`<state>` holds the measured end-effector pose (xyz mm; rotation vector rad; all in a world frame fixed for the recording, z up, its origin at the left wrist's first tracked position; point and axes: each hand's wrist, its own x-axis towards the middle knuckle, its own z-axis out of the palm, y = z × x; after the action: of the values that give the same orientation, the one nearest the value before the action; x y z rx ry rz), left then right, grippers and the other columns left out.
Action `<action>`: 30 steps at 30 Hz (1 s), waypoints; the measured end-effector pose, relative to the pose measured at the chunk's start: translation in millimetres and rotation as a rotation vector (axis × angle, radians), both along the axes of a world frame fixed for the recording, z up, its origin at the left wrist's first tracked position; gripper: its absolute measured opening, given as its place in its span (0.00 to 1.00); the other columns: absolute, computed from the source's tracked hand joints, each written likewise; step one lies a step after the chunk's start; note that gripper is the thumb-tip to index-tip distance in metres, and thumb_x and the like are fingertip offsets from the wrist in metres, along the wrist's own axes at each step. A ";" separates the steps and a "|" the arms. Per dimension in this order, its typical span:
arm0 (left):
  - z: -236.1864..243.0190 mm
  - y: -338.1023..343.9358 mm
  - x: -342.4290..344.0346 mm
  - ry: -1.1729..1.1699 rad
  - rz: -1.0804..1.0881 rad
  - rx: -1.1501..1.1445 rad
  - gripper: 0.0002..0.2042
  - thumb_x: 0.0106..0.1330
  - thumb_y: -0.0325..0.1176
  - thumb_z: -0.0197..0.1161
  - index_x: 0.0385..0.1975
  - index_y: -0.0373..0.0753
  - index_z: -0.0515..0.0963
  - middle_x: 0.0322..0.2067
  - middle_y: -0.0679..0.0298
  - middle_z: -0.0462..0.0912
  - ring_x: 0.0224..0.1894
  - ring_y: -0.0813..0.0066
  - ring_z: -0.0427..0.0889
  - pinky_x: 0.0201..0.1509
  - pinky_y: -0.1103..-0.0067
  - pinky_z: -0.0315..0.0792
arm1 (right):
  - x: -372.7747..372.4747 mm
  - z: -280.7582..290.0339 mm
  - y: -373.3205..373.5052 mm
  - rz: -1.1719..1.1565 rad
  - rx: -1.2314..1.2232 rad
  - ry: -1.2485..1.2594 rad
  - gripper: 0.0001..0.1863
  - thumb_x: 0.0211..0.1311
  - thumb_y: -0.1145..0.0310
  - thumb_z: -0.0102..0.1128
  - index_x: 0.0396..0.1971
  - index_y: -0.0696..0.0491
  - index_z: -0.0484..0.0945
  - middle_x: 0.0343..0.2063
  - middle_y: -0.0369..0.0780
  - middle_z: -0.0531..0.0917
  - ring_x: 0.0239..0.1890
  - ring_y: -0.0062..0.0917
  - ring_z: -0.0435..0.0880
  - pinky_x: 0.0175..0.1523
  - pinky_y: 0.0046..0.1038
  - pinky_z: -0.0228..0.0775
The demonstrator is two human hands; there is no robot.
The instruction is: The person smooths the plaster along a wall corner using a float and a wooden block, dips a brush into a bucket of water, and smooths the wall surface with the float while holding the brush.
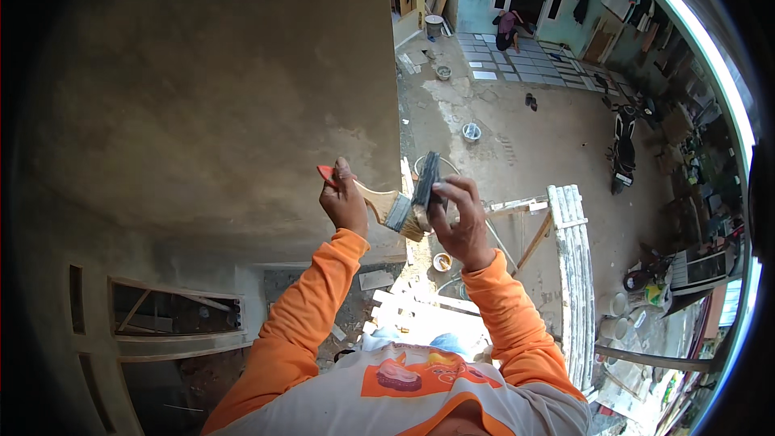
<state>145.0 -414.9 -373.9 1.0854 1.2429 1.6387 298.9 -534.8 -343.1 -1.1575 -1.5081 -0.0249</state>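
Observation:
My left hand is closed round the handle of a wide paintbrush. The brush has a pale wooden handle with a red end and a grey ferrule, and its tan bristles point down to the right. In my right hand is a dark, flat rectangular block, gripped between thumb and fingers; its exact kind is unclear. The bristles come close to the block's lower end, and I cannot tell whether they touch. Both hands are just in front of the edge of a plastered wall.
Wooden scaffold rails stand to my right, high above the ground. Below are a small pot and a bucket. A motorbike is parked at the right. Far off, a person crouches by a tiled area.

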 end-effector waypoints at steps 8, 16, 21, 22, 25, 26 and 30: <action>38.2 54.2 -47.7 0.033 -0.024 0.248 0.16 0.66 0.41 0.62 0.24 0.32 0.76 0.20 0.68 0.75 0.24 0.84 0.70 0.30 0.83 0.67 | 132.2 -187.3 -111.9 -0.640 -0.630 0.090 0.15 0.50 0.74 0.58 0.41 0.54 0.75 0.35 0.47 0.74 0.39 0.41 0.75 0.47 0.35 0.68; 169.7 156.6 -159.3 0.178 -0.124 0.580 0.14 0.64 0.37 0.63 0.20 0.39 0.71 0.17 0.73 0.69 0.18 0.87 0.66 0.22 0.84 0.61 | 307.6 -234.3 -192.9 -0.848 -0.846 0.177 0.13 0.61 0.69 0.56 0.46 0.55 0.74 0.37 0.38 0.80 0.37 0.25 0.80 0.46 0.26 0.73; 270.5 205.5 -208.0 0.010 -0.192 0.605 0.15 0.61 0.42 0.65 0.19 0.41 0.71 0.16 0.71 0.69 0.15 0.83 0.66 0.20 0.83 0.60 | 316.1 -229.9 -152.2 -1.012 -0.779 0.031 0.15 0.45 0.73 0.64 0.37 0.55 0.76 0.34 0.47 0.81 0.36 0.41 0.80 0.45 0.33 0.72; 285.7 215.0 -221.3 -0.045 -0.138 0.667 0.16 0.60 0.43 0.65 0.19 0.41 0.71 0.15 0.70 0.69 0.14 0.82 0.66 0.20 0.82 0.60 | 282.4 -188.6 -108.9 -0.991 -0.947 -0.092 0.14 0.46 0.73 0.62 0.36 0.54 0.76 0.35 0.47 0.80 0.38 0.41 0.80 0.46 0.35 0.71; 298.3 256.3 -223.5 0.019 -0.169 0.772 0.15 0.61 0.42 0.65 0.20 0.40 0.71 0.15 0.69 0.70 0.14 0.81 0.67 0.19 0.82 0.61 | 262.8 -47.9 -27.9 -0.876 -0.384 -0.055 0.17 0.49 0.74 0.59 0.42 0.54 0.73 0.38 0.46 0.76 0.42 0.41 0.77 0.50 0.35 0.69; 296.9 260.2 -214.9 -0.008 -0.198 0.780 0.15 0.61 0.42 0.65 0.20 0.40 0.71 0.15 0.69 0.70 0.14 0.81 0.67 0.19 0.82 0.61 | 233.6 31.2 -7.9 -0.813 -0.300 -0.093 0.18 0.50 0.75 0.58 0.44 0.54 0.73 0.38 0.45 0.75 0.41 0.37 0.77 0.48 0.33 0.69; 285.5 266.1 -221.8 -0.075 -0.105 0.880 0.15 0.61 0.41 0.65 0.22 0.37 0.72 0.17 0.67 0.71 0.15 0.80 0.69 0.20 0.81 0.62 | 124.9 252.9 82.4 -0.520 0.238 -0.480 0.19 0.51 0.77 0.57 0.47 0.54 0.74 0.39 0.44 0.76 0.41 0.35 0.77 0.46 0.32 0.70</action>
<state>-76.8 -148.9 -88.4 1.5358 0.3623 2.1721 423.8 -452.4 -90.3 -1.3763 -1.5125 -0.8650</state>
